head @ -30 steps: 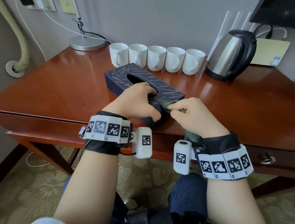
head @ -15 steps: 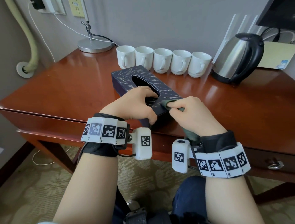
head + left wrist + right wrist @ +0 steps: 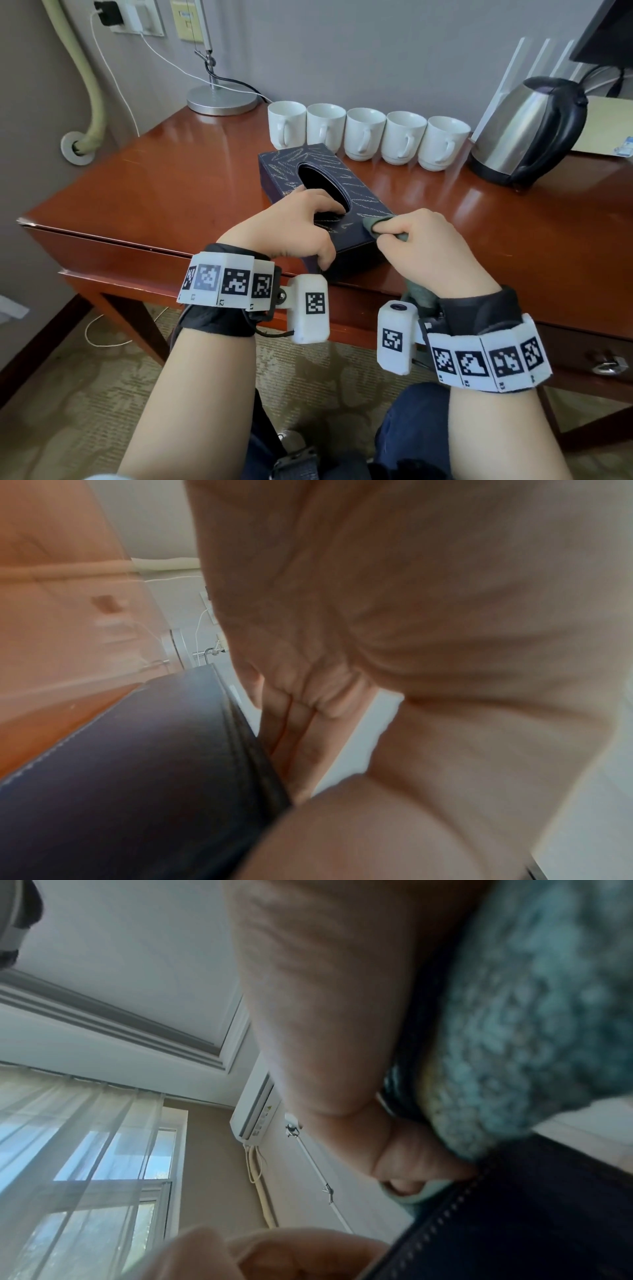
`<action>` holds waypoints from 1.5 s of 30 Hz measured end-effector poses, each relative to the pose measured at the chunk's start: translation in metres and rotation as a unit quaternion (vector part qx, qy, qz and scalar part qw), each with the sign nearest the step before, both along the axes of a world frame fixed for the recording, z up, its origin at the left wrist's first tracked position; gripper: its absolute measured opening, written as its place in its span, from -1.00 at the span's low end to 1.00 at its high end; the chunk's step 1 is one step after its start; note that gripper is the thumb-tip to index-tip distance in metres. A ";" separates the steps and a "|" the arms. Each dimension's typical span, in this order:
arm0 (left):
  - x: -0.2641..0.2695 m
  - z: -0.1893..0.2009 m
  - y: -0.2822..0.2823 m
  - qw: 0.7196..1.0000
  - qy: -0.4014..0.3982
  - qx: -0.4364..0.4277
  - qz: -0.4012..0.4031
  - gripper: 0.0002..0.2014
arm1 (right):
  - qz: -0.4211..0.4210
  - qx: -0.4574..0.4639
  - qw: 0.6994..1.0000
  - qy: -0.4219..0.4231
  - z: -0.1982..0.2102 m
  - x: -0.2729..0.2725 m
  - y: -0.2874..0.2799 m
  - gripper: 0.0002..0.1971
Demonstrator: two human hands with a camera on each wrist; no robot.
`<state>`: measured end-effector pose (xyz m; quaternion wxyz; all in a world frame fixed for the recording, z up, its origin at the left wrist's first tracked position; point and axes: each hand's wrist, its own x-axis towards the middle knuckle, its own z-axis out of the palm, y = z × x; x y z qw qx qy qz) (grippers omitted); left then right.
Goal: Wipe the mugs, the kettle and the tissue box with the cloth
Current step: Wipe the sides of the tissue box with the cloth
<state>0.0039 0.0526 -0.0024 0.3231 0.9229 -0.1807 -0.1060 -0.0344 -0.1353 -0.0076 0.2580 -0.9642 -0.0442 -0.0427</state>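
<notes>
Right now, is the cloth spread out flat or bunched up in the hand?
Bunched up. The right hand grips the cloth as a wad, one folded end pressed against the tissue box, the other end trailing past the wrist.

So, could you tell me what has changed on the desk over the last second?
Very little. The right hand has slid the cloth slightly along the right edge of the tissue box top, away from the near corner. The left hand still grips the box, fingers at its opening. The mugs and kettle stayed put; only the head camera shifted.
</notes>
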 end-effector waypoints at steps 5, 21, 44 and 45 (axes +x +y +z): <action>0.002 0.006 0.009 0.999 0.008 0.040 0.001 -0.20 | 0.060 0.003 0.998 0.025 0.004 -0.009 0.004 -0.69; -0.008 0.001 0.007 0.980 -0.107 0.166 0.036 -0.19 | 0.076 0.109 0.991 0.020 -0.009 -0.008 -0.002 -0.67; 0.001 0.002 0.013 0.985 -0.106 0.128 0.050 -0.18 | 0.031 0.060 0.998 0.013 -0.006 0.005 0.006 -0.67; 0.002 0.002 0.013 0.985 -0.106 0.128 0.050 -0.18 | 0.029 0.062 0.998 0.013 -0.006 0.004 0.005 -0.68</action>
